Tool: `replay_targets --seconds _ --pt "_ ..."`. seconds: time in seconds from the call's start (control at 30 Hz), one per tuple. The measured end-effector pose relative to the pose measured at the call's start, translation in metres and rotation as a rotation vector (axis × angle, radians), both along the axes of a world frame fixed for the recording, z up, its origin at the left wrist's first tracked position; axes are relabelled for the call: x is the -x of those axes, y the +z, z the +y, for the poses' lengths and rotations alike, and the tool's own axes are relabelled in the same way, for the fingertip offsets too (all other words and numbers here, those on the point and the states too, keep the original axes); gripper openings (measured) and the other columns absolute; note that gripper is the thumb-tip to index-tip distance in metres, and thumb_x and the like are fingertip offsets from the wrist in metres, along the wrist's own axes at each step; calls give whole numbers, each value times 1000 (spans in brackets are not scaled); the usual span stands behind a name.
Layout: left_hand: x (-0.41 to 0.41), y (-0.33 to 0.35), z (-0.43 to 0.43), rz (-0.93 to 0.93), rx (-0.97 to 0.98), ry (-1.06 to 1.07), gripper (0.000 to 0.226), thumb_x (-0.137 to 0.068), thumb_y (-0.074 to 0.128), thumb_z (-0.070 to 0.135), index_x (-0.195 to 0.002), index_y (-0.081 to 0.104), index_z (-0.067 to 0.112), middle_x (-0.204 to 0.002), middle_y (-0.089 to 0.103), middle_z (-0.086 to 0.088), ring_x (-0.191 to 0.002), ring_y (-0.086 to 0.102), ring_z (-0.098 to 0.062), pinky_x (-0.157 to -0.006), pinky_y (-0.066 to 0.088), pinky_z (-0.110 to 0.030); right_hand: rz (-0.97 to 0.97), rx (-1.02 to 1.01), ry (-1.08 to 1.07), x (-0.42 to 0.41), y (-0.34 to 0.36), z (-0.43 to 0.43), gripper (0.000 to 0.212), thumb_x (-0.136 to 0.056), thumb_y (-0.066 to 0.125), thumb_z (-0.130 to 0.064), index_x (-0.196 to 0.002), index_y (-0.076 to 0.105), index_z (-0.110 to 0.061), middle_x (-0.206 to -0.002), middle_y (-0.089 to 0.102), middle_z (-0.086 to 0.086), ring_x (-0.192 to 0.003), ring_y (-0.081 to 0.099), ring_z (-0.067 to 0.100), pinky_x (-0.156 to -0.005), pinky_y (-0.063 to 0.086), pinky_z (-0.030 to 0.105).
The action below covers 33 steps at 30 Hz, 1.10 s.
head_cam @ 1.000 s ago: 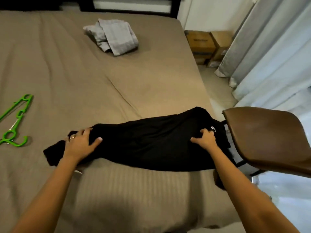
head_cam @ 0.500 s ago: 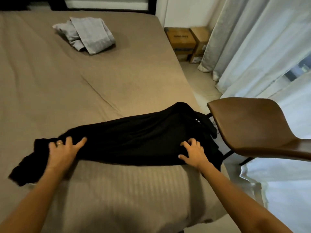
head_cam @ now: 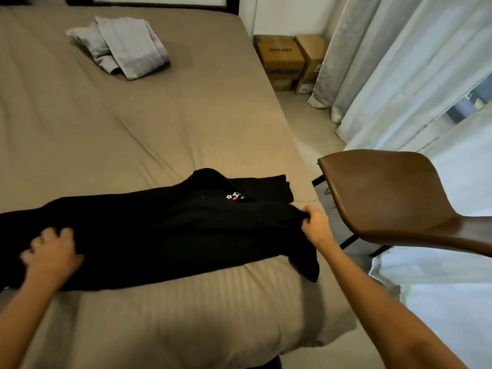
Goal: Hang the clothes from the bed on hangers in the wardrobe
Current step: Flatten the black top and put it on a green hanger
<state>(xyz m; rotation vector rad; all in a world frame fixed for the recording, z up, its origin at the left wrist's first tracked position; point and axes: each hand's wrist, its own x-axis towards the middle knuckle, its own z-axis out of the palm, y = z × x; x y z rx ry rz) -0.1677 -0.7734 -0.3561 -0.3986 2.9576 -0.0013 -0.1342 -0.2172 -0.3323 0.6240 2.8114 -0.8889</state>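
The person leans over the foot end of the taupe-sheeted bed (head_cam: 165,123) with both arms out. A long, soft black garment (head_cam: 165,230) with a small white-and-red star emblem lies flat on the sheet, stretched straight between the two hands. Its long axis runs crosswise to the person, from the left hand over to the right. The right end sits a little farther out than the left end.

The left hand (head_cam: 50,254) rests on top of the cloth near its left end, fingers spread and fairly flat. It is blurred, but it seems to press rather than grasp. The right hand (head_cam: 316,225) has its fingers curled round a bunched fold at the garment's right edge and pinches it. The emblem lies just beyond that hand and a little inward of it. A corner of cloth droops over the mattress edge right below the right wrist.

Each hand holds one end, so neither is nearer; a lift would probably have to come from both together, along that crosswise line.

A folded pale grey garment (head_cam: 125,46) waits well beyond both hands, more toward the left hand's side. A brown moulded chair (head_cam: 386,198) stands just outside the right hand. No hanger or wardrobe is in sight.
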Motion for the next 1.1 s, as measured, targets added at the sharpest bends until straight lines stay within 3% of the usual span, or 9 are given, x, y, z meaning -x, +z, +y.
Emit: replay_targets --seconds 0.13,0.23,0.43,0.53,0.6,0.7,0.83,0.97,1.1 --pt "3 23 108 62 -346 -303 57 -76 75 14 -126 51 -1 -124 53 -24 -114 51 -43 -96 44 -54 450 -38 -102 22 43 19 24 -81 44 14 -94 59 1 -96 55 13 -88 48 15 -77 33 12" --pt "21 20 140 -9 -525 -419 72 -76 76 25 -139 41 16 -141 46 -10 -130 42 -28 -110 34 -44 569 44 -162 18 57 24 24 -82 44 14 -91 57 -3 -93 50 7 -85 46 11 -73 35 2" --pt "27 8 141 -303 -258 -430 30 -87 62 33 -113 56 18 -121 59 -5 -112 55 -23 -93 41 -34 -250 577 -366 16 19 48 16 -78 58 -18 -79 46 -8 -86 43 16 -74 44 25 -68 38 36" --pt "12 11 130 -261 -438 -450 16 -92 55 27 -101 52 14 -101 62 -6 -94 61 -24 -78 45 -33 -431 675 -440 24 -2 53 85 -62 71 -60 -126 50 -10 -123 54 11 -108 57 28 -90 49 39" --pt "-1 18 123 -229 -459 -530 19 -92 52 36 -94 48 18 -91 58 2 -84 61 -19 -69 45 -31 -419 648 -433 31 -1 48 96 -64 78 -57 -133 42 -1 -129 52 12 -116 54 32 -94 48 42" --pt "-17 16 107 -226 -539 -530 33 -90 45 53 -105 47 23 -101 51 9 -84 57 -12 -73 47 -29 -302 716 -498 37 15 43 56 -81 71 -27 -124 50 3 -126 56 16 -105 58 30 -91 49 42" --pt "-21 -2 68 -367 -256 -248 47 -97 40 26 -143 30 25 -135 36 -13 -92 61 -34 -81 51 -43 37 816 -753 17 29 49 24 -93 53 -13 -116 58 -9 -112 59 14 -86 59 18 -70 47 28" --pt "-11 15 41 -529 5 -142 50 -95 42 35 -142 30 24 -141 36 -6 -122 47 -31 -94 45 -42 155 891 -1035 -5 25 50 12 -92 47 -14 -92 57 -22 -107 58 3 -109 53 21 -84 45 31" --pt "-4 32 11 -460 317 -162 47 -95 40 22 -142 32 29 -144 37 6 -134 33 -24 -101 36 -41 180 899 -1113 -7 21 49 19 -91 44 -12 -102 58 -14 -117 57 6 -93 60 19 -76 50 30"
